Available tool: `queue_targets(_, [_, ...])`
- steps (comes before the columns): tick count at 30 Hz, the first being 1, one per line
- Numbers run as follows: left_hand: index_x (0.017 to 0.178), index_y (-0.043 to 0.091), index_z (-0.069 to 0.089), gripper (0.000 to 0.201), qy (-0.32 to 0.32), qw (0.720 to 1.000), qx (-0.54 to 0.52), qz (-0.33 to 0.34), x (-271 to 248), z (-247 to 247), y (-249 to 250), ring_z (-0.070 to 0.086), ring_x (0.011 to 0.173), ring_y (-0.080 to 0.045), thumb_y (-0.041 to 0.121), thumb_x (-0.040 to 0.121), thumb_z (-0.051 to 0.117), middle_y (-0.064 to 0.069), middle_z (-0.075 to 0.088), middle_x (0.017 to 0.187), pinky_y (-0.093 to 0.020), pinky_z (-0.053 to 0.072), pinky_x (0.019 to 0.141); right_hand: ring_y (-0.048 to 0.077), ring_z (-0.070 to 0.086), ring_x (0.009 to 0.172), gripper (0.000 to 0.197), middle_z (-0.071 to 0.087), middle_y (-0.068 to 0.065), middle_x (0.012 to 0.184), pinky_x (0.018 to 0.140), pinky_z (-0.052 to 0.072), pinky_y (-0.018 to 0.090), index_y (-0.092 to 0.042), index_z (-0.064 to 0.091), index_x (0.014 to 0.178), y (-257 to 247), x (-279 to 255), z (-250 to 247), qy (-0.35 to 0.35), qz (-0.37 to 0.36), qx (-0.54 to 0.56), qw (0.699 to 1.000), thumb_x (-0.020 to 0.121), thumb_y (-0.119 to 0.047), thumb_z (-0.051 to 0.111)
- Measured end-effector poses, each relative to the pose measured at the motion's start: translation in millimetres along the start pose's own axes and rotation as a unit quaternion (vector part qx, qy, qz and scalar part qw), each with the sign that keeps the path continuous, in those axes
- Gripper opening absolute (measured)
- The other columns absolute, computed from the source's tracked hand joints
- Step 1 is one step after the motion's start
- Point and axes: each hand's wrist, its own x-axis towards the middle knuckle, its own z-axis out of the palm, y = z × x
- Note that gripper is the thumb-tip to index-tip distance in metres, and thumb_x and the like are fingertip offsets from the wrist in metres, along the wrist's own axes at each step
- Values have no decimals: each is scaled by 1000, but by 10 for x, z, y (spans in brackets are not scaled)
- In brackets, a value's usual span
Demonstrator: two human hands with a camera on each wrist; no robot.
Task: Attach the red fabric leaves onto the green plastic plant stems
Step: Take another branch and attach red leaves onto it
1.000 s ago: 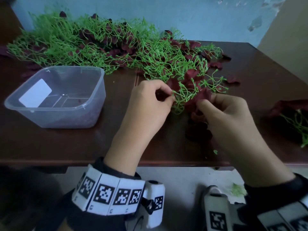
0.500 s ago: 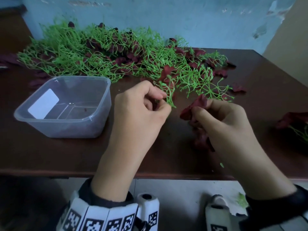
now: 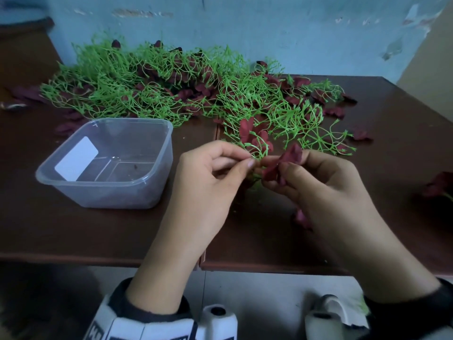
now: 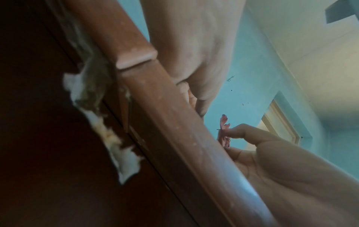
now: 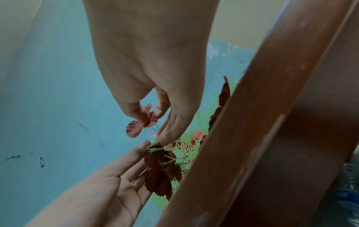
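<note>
Left hand: raised over the surface, back toward the head camera, thumb and forefinger meeting in a closed grip that pinches a green stem at its near end.
Right hand: level with the left and just beside it, fingers curled, grip pinching a red leaf whose tip points at the stem.
Stem: already carries red leaves, lifted off the green pile that lies along the far edge.
Loose leaves: scattered among the pile.
Container: clear plastic, left of both hands.
</note>
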Motion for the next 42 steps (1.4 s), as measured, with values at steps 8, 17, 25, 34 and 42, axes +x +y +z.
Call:
queue_targets(8, [87, 19, 72, 8, -23, 997, -74, -3, -34, -45, 22, 72, 74, -13, 13, 89, 77, 3, 79, 82, -20, 48, 50, 37, 72, 97, 14, 73, 20, 95, 77, 59, 35, 1, 70, 96, -28, -25, -6, -8, 39, 63, 997, 96, -7, 59])
queue_targets(17, [99, 10, 70, 18, -55, 992, -111, 14, -33, 0, -5, 73, 83, -23, -2, 87, 75, -2, 79, 96, -26, 58, 74, 46, 68, 101, 18, 72, 21, 86, 95, 55, 48, -6, 73, 79, -2, 8, 14, 8, 47, 116, 992, 91, -13, 62])
queue_targets(25, [97, 20, 66, 26, -68, 997, -30, -6, -51, -7, 15, 65, 78, -15, -5, 88, 69, 1, 69, 89, -33, 50, 68, 38, 70, 103, 20, 74, 23, 97, 80, 59, 29, 12, 61, 90, -66, 2, 46, 43, 70, 176, 981, 98, -3, 51])
queue_targets(34, [100, 18, 67, 21, 22, 998, -52, 8, -62, 113, 28, 67, 77, -4, 13, 86, 81, 4, 76, 87, -16, 52, 68, 24, 70, 88, 26, 73, 15, 87, 89, 58, 35, -5, 71, 77, -97, -24, 106, 21, 78, 213, 974, 97, -6, 53])
queue_targets(42, [93, 8, 67, 22, 44, 990, -131, 34, -63, 137, 4, 77, 85, -17, -6, 81, 80, -5, 79, 87, -23, 58, 78, 28, 68, 89, 26, 71, 19, 85, 84, 60, 36, 2, 63, 79, -144, 3, 126, 59, 104, 277, 953, 98, 1, 45])
